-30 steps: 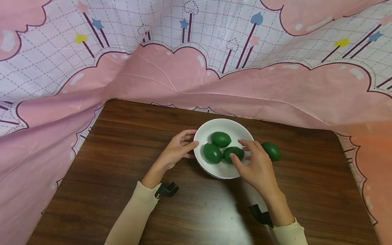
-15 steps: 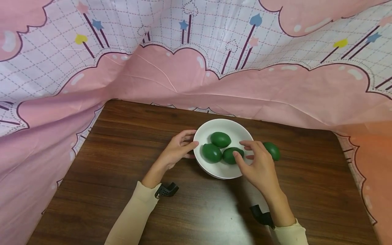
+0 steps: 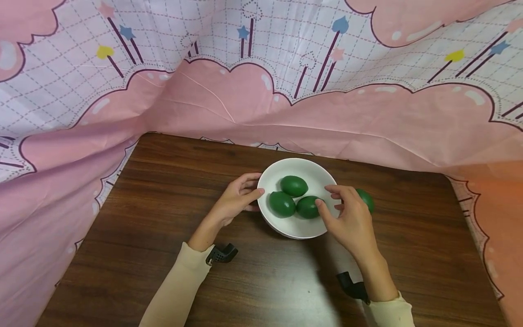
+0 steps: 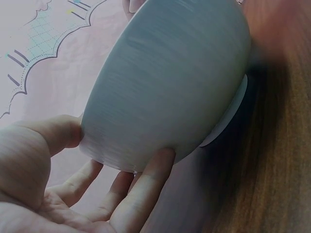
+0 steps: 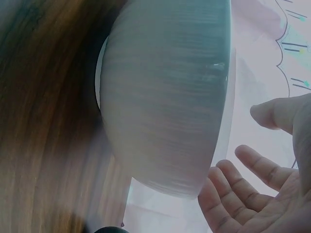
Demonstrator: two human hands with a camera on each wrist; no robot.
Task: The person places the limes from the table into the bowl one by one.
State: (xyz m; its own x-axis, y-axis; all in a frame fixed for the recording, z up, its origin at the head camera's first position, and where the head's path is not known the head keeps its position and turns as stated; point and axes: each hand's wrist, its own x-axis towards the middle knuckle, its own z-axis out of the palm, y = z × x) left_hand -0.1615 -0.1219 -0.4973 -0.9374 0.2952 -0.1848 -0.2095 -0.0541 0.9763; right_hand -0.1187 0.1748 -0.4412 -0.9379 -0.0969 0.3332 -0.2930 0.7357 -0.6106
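Observation:
A white bowl [image 3: 302,230] stands on the table with three green limes in it: one at the back [image 3: 293,186], one at the front left [image 3: 282,204] and one at the front right [image 3: 307,207]. My left hand [image 3: 234,200] holds the bowl's left side, its thumb at the rim and its fingers against the outer wall [image 4: 165,87]. Over the right rim hovers my right hand [image 3: 352,222], fingers apart and nothing between them. Its thumb overlaps the front-right lime in the head view. Another lime [image 3: 366,200] lies right of the bowl, partly hidden behind that hand.
The dark brown wooden table [image 3: 163,181] extends left and right of the bowl. A pink and white patterned cloth [image 3: 245,100] hangs along its back and sides. Black wrist mounts [image 3: 222,253] sit at both cuffs.
My right hand has drifted slightly to the right, away from the front-right lime and over the bowl's rim. The left hand, bowl and limes stay in place.

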